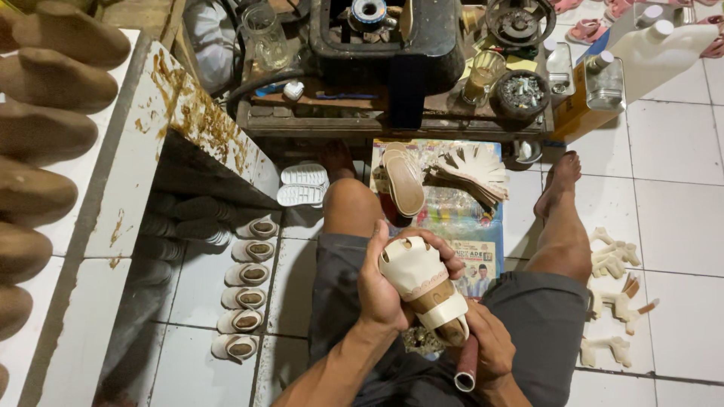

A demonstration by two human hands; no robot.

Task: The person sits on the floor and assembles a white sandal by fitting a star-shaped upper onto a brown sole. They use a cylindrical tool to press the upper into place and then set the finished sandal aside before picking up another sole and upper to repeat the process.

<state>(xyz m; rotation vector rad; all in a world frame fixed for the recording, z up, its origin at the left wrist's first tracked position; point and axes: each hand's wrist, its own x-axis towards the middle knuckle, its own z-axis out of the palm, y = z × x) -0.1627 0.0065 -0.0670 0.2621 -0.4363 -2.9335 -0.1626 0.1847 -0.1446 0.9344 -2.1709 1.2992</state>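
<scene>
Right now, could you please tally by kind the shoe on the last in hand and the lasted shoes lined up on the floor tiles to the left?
Shoe on a last, held by left hand and right hand: 1
Lasted shoes in the floor row: 6
Total: 7

A: What is on the white tile floor (671, 218)?
B: A row of little cream shoes (245, 298) on the left, and a fan of flat soles (471, 172) ahead.
A: And higher up?
B: A low, messy surface (339, 113) holds a glass (483, 75) and a black machine (385, 38). A white jug (664, 49) stands nearby.
</scene>
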